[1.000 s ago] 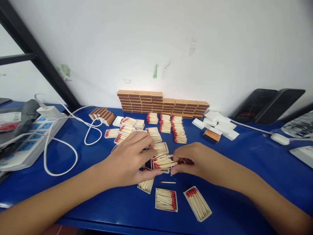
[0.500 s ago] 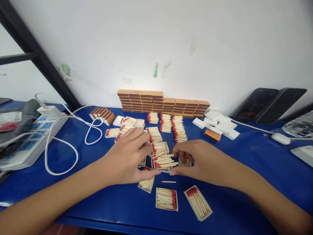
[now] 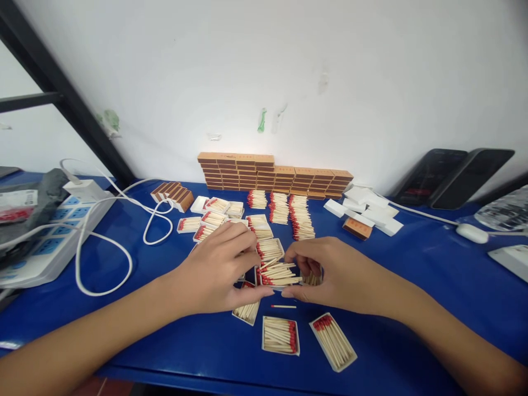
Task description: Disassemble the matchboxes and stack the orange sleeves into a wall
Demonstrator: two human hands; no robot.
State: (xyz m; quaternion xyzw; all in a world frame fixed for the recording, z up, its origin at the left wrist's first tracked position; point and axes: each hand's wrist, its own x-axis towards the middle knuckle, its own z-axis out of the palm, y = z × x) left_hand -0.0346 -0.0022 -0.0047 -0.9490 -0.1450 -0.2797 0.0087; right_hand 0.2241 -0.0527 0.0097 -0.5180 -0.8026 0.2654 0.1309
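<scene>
A white matchbox tray (image 3: 258,278) heaped with loose matches (image 3: 277,273) lies between my hands, some sticks poking past its right end. My left hand (image 3: 223,267) is at its left side, fingers bent and thumb stretched apart along the near edge. On the right, my right hand (image 3: 324,269) has its index finger and thumb spread around the stick ends; whether the tips touch them I cannot tell. Under my right palm another tray of matches (image 3: 312,278) is partly hidden. A single match (image 3: 283,306) lies just in front, near two filled trays (image 3: 281,335).
Stacked matchboxes (image 3: 237,170) line the wall. Piles of matches (image 3: 302,217), filled trays (image 3: 190,224) and white empty trays (image 3: 369,206) lie around. A power strip (image 3: 53,242) with white cable (image 3: 131,258) is left; two phones (image 3: 431,176) lean at right.
My right hand has shifted slightly left, its fingertips closer to the heaped tray. My left hand has edged slightly right, and the thumbs are nearer each other.
</scene>
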